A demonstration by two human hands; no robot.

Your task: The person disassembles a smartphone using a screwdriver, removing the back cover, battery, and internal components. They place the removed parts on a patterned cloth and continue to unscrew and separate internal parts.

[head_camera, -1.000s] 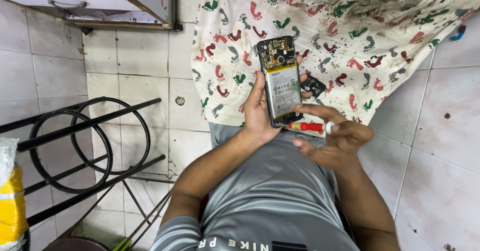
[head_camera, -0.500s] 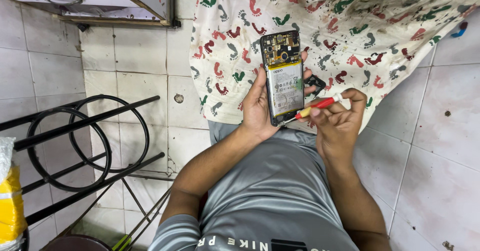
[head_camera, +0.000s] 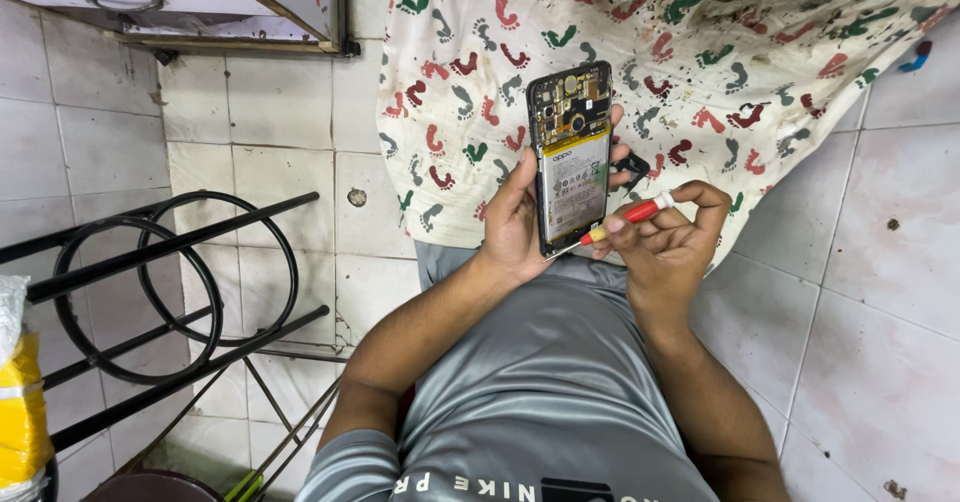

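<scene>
My left hand [head_camera: 512, 224] grips an opened smartphone [head_camera: 571, 158] with its back cover off, showing the circuit board at the top and a pale battery below. My right hand [head_camera: 668, 238] pinches a small red and yellow screwdriver [head_camera: 622, 217]. Its thin metal tip touches the phone's lower right edge. A small dark part [head_camera: 632, 166] lies on the patterned cloth just right of the phone.
A cream cloth with coloured footprint marks [head_camera: 750, 72] covers the work surface ahead. A black metal stand with rings [head_camera: 150, 282] is at the left, a yellow and white packet [head_camera: 20, 402] at the far left edge. White tiles lie all around.
My right hand rose from below the phone and brought the screwdriver tip to the phone's lower edge. The phone shifted slightly up and right in my left hand.
</scene>
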